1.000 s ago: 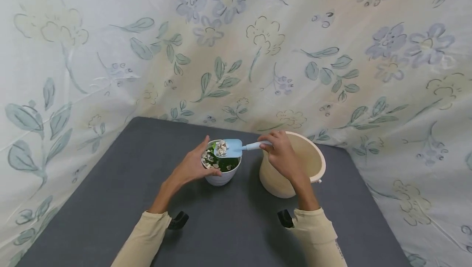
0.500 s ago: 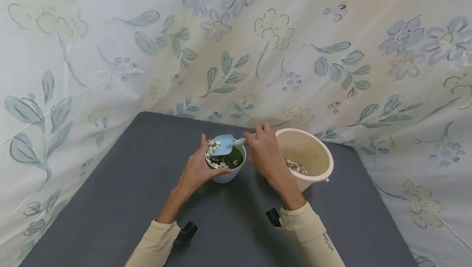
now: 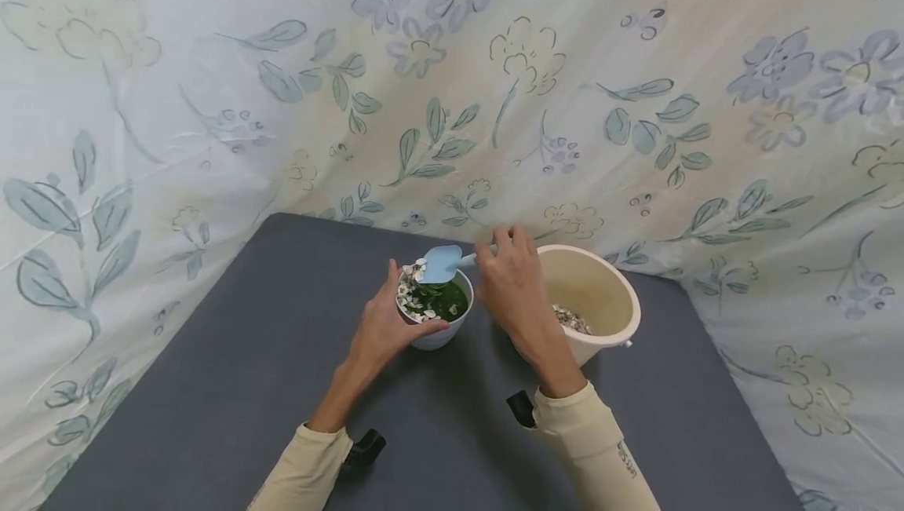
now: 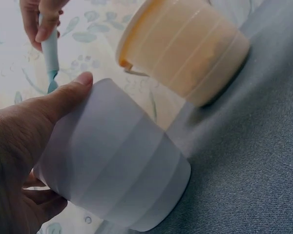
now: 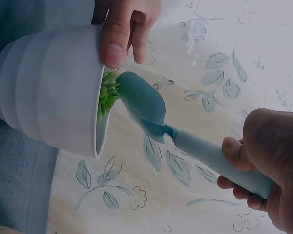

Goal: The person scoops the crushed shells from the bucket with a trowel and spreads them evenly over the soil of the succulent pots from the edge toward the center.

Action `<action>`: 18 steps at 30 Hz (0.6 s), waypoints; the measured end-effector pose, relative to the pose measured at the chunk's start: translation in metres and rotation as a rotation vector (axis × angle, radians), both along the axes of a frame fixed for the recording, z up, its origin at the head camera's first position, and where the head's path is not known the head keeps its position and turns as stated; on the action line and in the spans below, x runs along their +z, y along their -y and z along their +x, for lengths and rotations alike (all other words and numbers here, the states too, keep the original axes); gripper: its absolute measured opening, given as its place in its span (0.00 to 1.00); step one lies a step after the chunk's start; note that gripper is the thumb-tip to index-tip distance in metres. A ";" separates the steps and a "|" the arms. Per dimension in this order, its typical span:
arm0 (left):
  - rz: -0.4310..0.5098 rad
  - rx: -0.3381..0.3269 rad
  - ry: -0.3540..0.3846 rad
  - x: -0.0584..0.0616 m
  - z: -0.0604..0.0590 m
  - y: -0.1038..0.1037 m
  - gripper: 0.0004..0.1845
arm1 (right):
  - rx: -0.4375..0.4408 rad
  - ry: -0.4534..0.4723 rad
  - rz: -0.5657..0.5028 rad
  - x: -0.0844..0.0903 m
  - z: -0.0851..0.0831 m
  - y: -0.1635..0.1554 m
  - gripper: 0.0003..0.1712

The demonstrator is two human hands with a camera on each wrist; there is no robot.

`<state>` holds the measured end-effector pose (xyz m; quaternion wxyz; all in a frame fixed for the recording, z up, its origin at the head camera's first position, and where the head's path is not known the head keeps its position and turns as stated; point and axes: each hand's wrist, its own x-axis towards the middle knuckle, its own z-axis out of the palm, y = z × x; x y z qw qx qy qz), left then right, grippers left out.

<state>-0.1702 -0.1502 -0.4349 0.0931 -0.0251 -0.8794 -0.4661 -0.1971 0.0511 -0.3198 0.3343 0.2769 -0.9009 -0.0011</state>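
Observation:
A small light-blue trowel is tipped over a white ribbed flowerpot, its blade above the pot's far left rim. My right hand grips the trowel's pale handle. Inside the pot sit a green plant and pale stone chips, mostly along the left side. With thumb and fingers spread around the pot's rim, my left hand holds it on the left. In the left wrist view, the left thumb lies along the rim and the fingertips show below.
A cream bucket with more stone chips at its bottom stands right of the pot, behind my right forearm. Both stand on a dark grey tabletop. A floral cloth hangs behind the table.
The trowel, level with stone chips on it a second ago, has tilted over the pot, and the chips have slid into its left side. My left hand stays on the pot.

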 end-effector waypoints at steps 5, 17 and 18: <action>-0.011 -0.004 0.000 -0.001 0.001 -0.001 0.74 | -0.035 0.020 -0.011 0.005 0.000 -0.003 0.09; -0.025 -0.010 -0.039 -0.002 0.001 -0.001 0.71 | -0.135 0.085 -0.040 0.011 -0.004 -0.011 0.00; -0.028 -0.008 -0.046 -0.001 0.002 -0.001 0.71 | -0.140 0.087 -0.047 0.011 -0.003 -0.012 0.01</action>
